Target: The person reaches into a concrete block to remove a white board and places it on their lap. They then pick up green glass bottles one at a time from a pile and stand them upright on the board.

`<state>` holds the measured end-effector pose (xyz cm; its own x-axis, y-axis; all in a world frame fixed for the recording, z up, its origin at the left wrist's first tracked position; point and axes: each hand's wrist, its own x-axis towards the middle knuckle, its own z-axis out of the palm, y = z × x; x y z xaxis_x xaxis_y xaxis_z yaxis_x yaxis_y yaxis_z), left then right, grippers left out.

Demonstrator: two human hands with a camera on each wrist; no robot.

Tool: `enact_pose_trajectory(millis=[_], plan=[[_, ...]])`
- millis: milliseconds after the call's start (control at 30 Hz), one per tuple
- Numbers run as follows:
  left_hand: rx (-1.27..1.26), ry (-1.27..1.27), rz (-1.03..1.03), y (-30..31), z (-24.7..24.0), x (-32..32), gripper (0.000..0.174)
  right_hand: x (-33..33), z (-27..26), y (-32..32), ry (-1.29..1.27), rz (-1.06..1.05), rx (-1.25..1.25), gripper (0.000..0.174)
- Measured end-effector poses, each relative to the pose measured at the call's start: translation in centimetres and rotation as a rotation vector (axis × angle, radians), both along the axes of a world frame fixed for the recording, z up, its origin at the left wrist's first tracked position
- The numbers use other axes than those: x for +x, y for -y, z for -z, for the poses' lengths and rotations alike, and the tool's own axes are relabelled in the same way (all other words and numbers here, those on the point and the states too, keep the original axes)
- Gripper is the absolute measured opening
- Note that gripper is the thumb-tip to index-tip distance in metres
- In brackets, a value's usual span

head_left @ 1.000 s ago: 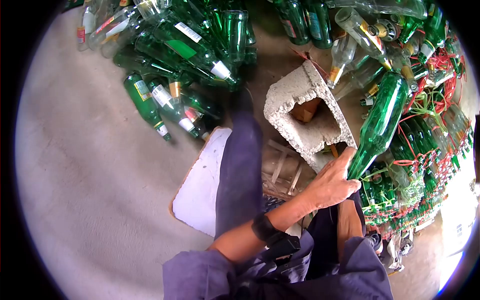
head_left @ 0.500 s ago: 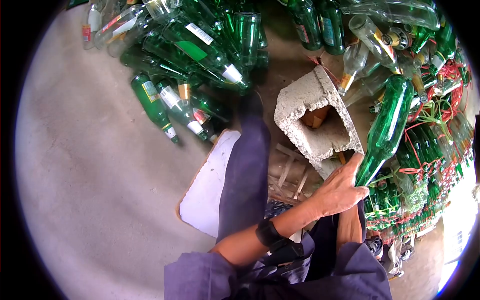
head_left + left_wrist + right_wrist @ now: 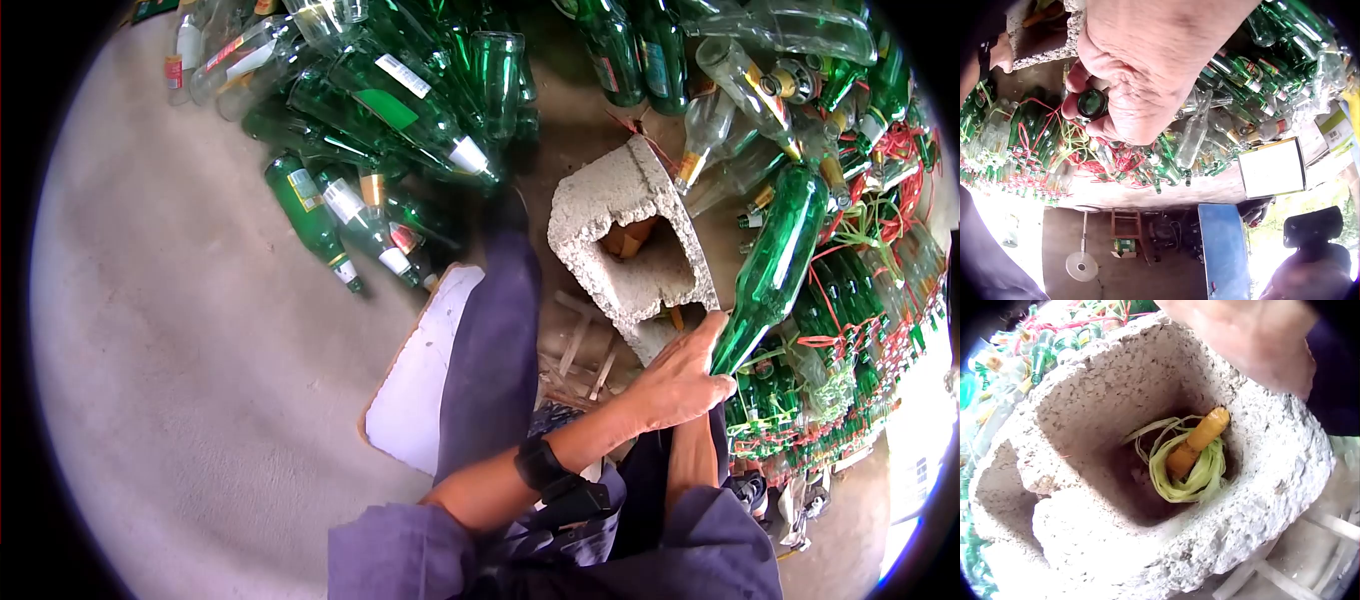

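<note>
My left hand [image 3: 680, 385] holds a green bottle [image 3: 770, 265] by its neck in the head view, the base pointing up and right, beside the rough concrete block [image 3: 585, 225]. In the left wrist view, the left hand's [image 3: 1138, 75] fingers curl round the neck, and the bottle mouth [image 3: 1092, 104] shows between them. The right forearm [image 3: 695, 455] runs up beneath the left hand, which hides the right hand there. Part of the right hand [image 3: 1260, 344] is above the block's rim [image 3: 1285, 431] in the right wrist view; its fingers cannot be made out.
Inside the block lie a yellow-wrapped handle [image 3: 1208, 428] and a green string coil [image 3: 1172, 490]. Loose bottles [image 3: 310, 215] are heaped ahead; bundled bottles [image 3: 855, 285] with red and green string stand right. A white board [image 3: 415, 370] lies beside the leg [image 3: 490, 340].
The head view has shifted, so the block and bottles appear farther right and slightly lower. The held bottle's base has dipped slightly; the left hand keeps its hold on the neck.
</note>
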<state>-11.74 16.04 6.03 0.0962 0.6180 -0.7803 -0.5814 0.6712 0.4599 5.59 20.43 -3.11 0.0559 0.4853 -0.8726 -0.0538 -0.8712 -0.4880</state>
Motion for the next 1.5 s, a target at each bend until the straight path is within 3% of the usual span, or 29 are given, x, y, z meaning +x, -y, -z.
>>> enact_pose_trajectory(millis=[167,267,367,433,467,500,567,600,633,667,700,767,900,967,1033,1067,1200,1300,1333,1500], plan=[[0.091,-0.05,-0.072,0.5,0.2,-1.0,0.052,-0.9,-1.2,0.3,-0.029,-0.052,0.018,0.042],[0.077,0.178,-0.098,0.8,0.1,-2.2,0.052,-2.0,-2.5,0.7,-0.069,-0.099,0.039,0.041],[0.095,-0.028,-0.151,1.4,0.2,-2.2,0.053,-3.4,-4.0,1.5,-0.131,-0.182,0.052,0.04],[0.128,0.123,-0.205,1.6,0.2,-3.4,0.055,-5.0,-4.8,2.5,-0.176,-0.272,0.082,0.04],[0.114,-0.056,-0.251,2.0,0.7,-1.8,0.056,-5.8,-5.1,3.3,-0.164,-0.36,0.115,0.04],[0.114,-0.05,-0.261,2.2,0.6,-1.1,0.056,-7.1,-4.5,3.9,-0.126,-0.479,0.155,0.04],[0.093,-0.531,-0.152,2.5,1.0,-0.9,0.055,-9.1,-1.7,5.6,0.002,-0.811,0.374,0.042],[0.06,-0.034,-0.164,2.0,-0.2,-4.5,0.055,-11.4,0.1,6.2,0.074,-0.981,0.5,0.044],[0.081,0.13,-0.293,2.2,-0.5,-5.5,0.056,-13.9,1.8,5.6,0.299,-0.962,0.171,0.046],[0.09,0.144,-0.302,2.4,0.0,-5.2,0.058,-15.0,3.6,6.0,0.225,-0.914,0.251,0.049],[0.098,0.16,-0.308,2.7,0.4,-4.8,0.059,-16.8,3.5,5.7,0.338,-0.894,0.113,0.051],[0.075,0.126,-0.286,2.9,0.0,-6.4,0.059,-17.8,6.6,6.7,0.281,-0.479,0.066,0.05],[0.049,-0.011,-0.314,3.3,-0.4,-6.9,0.058,-19.0,10.5,5.1,0.351,-0.255,-0.014,0.045],[0.056,-0.004,-0.321,3.4,-0.6,-7.6,0.059,-19.4,10.7,4.9,0.366,-0.208,-0.015,0.045],[0.037,0.177,-0.26,3.4,-0.7,-9.2,0.065,-19.8,10.7,4.8,0.376,-0.186,-0.004,0.044],[0.055,0.193,-0.256,3.5,-0.2,-8.7,0.075,-20.0,10.7,4.9,0.382,-0.182,0.003,0.044],[0.171,0.107,-0.312,3.7,0.5,-7.5,0.087,-20.1,10.5,5.1,0.414,-0.184,0.011,0.043],[0.14,0.051,-0.296,3.3,0.2,-8.1,0.086,-20.5,9.9,5.7,0.434,-0.181,0.027,0.043],[0.111,0.202,-0.192,3.1,0.2,-9.4,0.086,-20.5,9.8,6.0,0.439,-0.18,0.023,0.043],[0.105,0.162,-0.199,3.2,0.4,-9.9,0.085,-21.2,9.2,7.6,0.446,-0.176,-0.007,0.042]])
